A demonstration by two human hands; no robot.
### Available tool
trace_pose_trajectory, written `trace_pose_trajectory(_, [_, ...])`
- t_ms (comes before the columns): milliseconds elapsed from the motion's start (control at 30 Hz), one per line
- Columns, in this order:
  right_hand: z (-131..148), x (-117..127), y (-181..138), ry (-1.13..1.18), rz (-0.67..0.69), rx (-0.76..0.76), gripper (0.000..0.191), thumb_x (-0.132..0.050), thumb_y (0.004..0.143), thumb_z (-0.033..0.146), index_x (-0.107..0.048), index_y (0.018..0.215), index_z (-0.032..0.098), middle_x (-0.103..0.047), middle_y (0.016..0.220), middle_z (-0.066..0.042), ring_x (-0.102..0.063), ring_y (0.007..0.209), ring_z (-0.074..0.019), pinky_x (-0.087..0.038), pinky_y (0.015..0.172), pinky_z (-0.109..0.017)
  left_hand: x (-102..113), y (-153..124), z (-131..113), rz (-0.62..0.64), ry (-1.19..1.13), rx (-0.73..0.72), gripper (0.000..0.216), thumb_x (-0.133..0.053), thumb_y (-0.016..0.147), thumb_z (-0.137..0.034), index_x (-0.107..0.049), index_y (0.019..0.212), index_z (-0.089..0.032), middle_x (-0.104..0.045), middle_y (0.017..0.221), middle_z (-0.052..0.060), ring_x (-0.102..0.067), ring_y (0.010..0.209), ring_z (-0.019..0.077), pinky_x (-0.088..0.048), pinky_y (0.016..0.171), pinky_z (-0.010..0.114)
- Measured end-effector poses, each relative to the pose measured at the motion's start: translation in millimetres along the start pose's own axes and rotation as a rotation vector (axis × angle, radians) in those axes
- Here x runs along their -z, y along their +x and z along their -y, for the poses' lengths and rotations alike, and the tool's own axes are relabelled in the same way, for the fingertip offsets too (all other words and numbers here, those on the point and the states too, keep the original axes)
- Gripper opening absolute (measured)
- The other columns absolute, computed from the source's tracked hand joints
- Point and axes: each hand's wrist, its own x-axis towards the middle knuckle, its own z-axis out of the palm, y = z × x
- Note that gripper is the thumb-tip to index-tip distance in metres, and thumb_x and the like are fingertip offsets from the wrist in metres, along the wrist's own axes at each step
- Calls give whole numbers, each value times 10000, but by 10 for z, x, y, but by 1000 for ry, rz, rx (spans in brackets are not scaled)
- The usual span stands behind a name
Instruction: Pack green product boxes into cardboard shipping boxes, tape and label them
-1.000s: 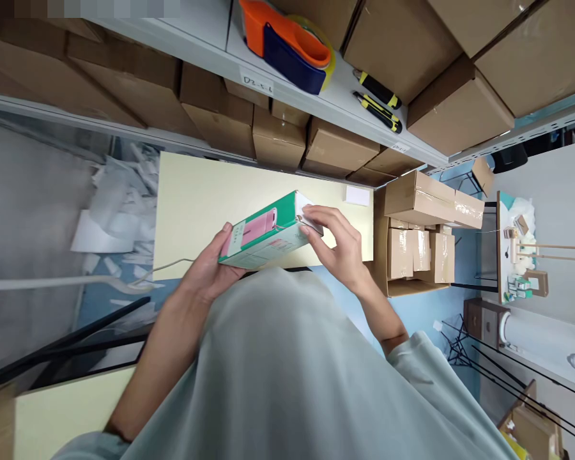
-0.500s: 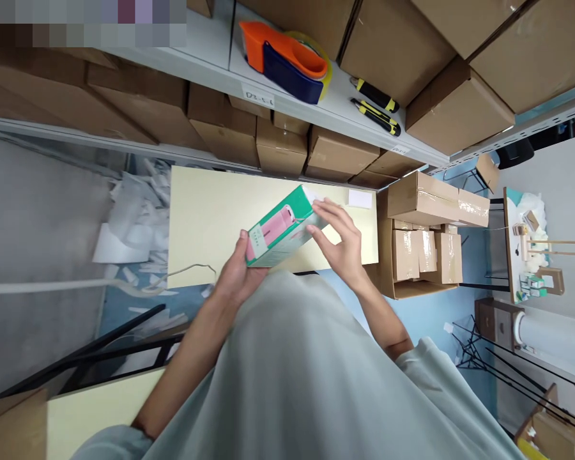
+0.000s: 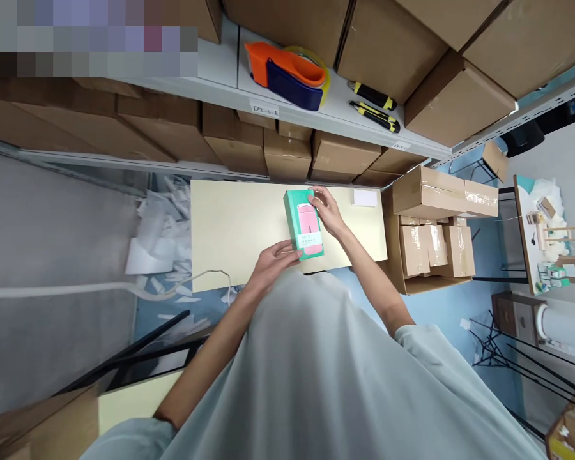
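Head view, centre of frame: we hold the green box (image 3: 303, 220) flat at the pale yellow table (image 3: 230, 223), left hand (image 3: 272, 260) closed on its lower end, right hand (image 3: 328, 212) gripping its upper right edge. At the top of the frame, an orange tape dispenser (image 3: 287, 67) sits on the shelf (image 3: 219, 61).

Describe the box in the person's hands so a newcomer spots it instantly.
Find the pale yellow table below the shelves of brown cartons. Over its right part, a small green box is held between the left hand and right hand. It alone is green, with a pink item pictured on its face; neighbouring boxes are plain brown cardboard.
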Motion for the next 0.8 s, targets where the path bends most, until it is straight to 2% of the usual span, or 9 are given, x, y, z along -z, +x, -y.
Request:
trace_pose_trajectory(100, [-43, 29, 31, -9, 52, 44, 425, -723, 916, 622, -577, 1108, 272, -699, 1280, -66, -685, 1162, -210, -621, 1014, -339, 74, 31, 31, -27, 30, -12, 819, -1084, 460, -399, -766, 1177, -164, -847, 1188, 130, -808, 1146, 320, -636, 1116, 503])
trace_pose_trajectory(200, [-65, 52, 22, -89, 60, 60, 405, -741, 910, 597, -564, 1065, 268, -699, 1245, -66, -713, 1112, -213, -626, 1019, -361, 142, 63, 73, -73, 116, -67, 808, -1069, 457, -424, -772, 1168, -179, -863, 1111, 107, -817, 1120, 337, -637, 1100, 504])
trace_pose_trajectory(333, [-55, -20, -77, -316, 7, 4, 522, -779, 887, 648, -572, 1189, 276, -709, 1321, -92, -728, 1139, -267, -615, 1082, -466, 135, 122, 126, -127, 268, -149, 730, -1015, 556, -449, -768, 1193, -194, -862, 1080, 107, -814, 1126, 357, -648, 1058, 506])
trace_pose_trajectory(467, [-20, -131, -152, -456, -64, -60, 685, -860, 825, 665, -577, 1317, 282, -725, 1334, -122, -694, 1281, -342, -553, 1183, -574, 114, 149, 134, -224, 405, -222, 684, -996, 601, -437, -756, 1200, -211, -831, 1208, 135, -789, 1173, 367, -615, 1117, 559])
trace_pose_trajectory(567, [10, -126, -153, -358, -73, -80, 653, -865, 821, 630, -580, 1308, 300, -744, 1238, -81, -732, 1193, -314, -603, 1122, -550, 210, 98, 88, -137, 255, -209, 697, -1003, 615, -533, -746, 1176, -209, -811, 1200, 123, -784, 1169, 343, -658, 1061, 543])
trace_pose_trajectory(667, [40, -68, -173, -91, 10, -114, 657, -863, 797, 656, -566, 1266, 306, -743, 1147, -32, -755, 1032, -237, -681, 935, -429, 376, 7, 2, -1, 72, -137, 692, -994, 644, -630, -741, 1137, -215, -804, 1183, 102, -785, 1164, 312, -702, 984, 504])
trace_pose_trajectory(733, [55, -45, -213, 55, 69, -149, 652, -844, 800, 679, -554, 1249, 306, -738, 1089, -2, -750, 966, -201, -685, 838, -361, 464, -48, -61, 76, 23, -95, 687, -1009, 632, -634, -731, 1108, -224, -806, 1184, 89, -793, 1138, 296, -708, 975, 499])
trace_pose_trajectory(800, [64, -49, -259, 124, 109, -159, 640, -845, 802, 674, -554, 1241, 308, -734, 1064, 13, -748, 958, -188, -674, 806, -324, 503, -83, -111, 124, 14, -63, 688, -1037, 595, -603, -711, 1072, -229, -810, 1138, 71, -806, 1066, 282, -710, 955, 501])
